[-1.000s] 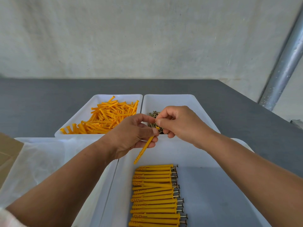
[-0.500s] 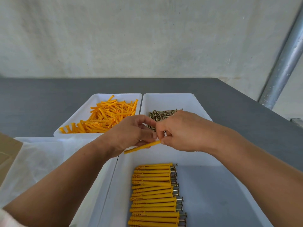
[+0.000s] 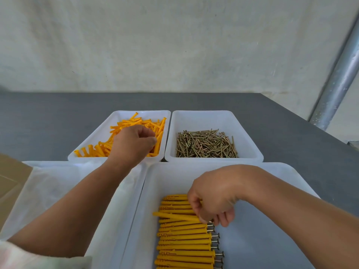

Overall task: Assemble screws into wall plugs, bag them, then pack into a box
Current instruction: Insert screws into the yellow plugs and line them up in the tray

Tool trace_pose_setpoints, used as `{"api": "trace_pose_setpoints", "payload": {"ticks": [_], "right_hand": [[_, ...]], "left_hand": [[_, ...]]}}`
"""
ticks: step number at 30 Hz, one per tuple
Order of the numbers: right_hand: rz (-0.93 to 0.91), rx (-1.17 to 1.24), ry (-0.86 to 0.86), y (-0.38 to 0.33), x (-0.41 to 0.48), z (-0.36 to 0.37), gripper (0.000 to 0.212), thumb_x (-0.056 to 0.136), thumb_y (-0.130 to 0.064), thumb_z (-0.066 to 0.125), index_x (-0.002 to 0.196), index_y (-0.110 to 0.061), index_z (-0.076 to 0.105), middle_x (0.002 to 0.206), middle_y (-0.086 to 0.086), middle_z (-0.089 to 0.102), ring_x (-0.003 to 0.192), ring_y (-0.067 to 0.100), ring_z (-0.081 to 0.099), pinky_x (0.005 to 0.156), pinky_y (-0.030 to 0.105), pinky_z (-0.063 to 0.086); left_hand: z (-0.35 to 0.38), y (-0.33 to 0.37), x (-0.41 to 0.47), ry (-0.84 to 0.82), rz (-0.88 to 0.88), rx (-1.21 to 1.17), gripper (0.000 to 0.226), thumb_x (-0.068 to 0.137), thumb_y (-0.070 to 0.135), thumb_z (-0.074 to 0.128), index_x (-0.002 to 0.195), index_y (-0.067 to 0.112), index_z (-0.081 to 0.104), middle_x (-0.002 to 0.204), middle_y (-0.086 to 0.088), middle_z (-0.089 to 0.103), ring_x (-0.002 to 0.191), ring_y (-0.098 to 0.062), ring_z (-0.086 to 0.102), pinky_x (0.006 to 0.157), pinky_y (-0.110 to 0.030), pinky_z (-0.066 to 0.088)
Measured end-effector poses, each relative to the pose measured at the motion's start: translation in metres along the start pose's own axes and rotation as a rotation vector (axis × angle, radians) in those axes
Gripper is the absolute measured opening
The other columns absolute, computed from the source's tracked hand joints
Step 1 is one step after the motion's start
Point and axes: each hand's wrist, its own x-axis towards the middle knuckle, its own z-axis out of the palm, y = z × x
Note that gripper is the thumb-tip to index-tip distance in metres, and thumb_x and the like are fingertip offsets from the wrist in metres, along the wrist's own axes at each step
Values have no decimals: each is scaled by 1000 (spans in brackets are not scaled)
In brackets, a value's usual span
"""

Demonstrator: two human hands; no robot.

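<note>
In the near right tray [image 3: 281, 169], the right grip [image 3: 213, 199] pinches a yellow plug [image 3: 175, 216] by its screw end. The plug lies slantwise atop a row [image 3: 184, 249] of plugs with screw heads poking out to the right. The near left tray [image 3: 120, 220] holds clear bags [image 3: 48, 191], and a cardboard box [image 3: 9, 181] sits at the left edge. Farther back, the left grip [image 3: 132, 144] reaches into the far left tray [image 3: 97, 133], fingers curled among loose plugs [image 3: 139, 121]; whether it holds one cannot be told. The far right tray [image 3: 202, 117] holds screws [image 3: 206, 144]. All sit on a grey counter [image 3: 48, 117].
</note>
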Motion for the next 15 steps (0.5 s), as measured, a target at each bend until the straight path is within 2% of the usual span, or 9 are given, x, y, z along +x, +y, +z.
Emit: {"api": "trace_pose_setpoints", "payload": {"ticks": [3,6,9,12,15], "right_hand": [[19,-26,-55,-1,7,6,8,98,-13,55,99,-5,57,104,21,71,53,14,59,60,27,55],[63,-91,-61,0,16,10,27,100,-17,52,114,4,61,107,20,71,55,14,59,62,26,55],[98,-138,-53,1,21,12,31,100,-20,51,117,4,62,107,20,71,59,18,60,61,26,55],[113,-155,-43,2,23,13,31,99,-21,52,116,2,63,106,19,72,63,20,62,59,26,54],[123,-142,-27,3,22,11,32,99,-24,54,114,2,64,104,19,72,68,23,64,59,27,54]], "left_hand": [[-4,-6,2,100,47,250,9,82,19,66,80,28,68,76,13,65,72,-6,56,62,-24,42],[-5,-15,6,133,61,475,7,83,25,64,87,28,68,92,4,60,80,-14,52,66,-27,38],[-5,-22,8,109,41,604,4,82,29,63,86,29,66,98,1,49,85,-18,46,69,-29,36],[-5,-25,9,68,37,678,12,84,32,61,81,23,68,92,-1,54,81,-20,52,62,-29,37],[-4,-27,10,24,24,730,26,90,39,56,79,19,68,74,5,51,69,-16,49,57,-27,35]]}}
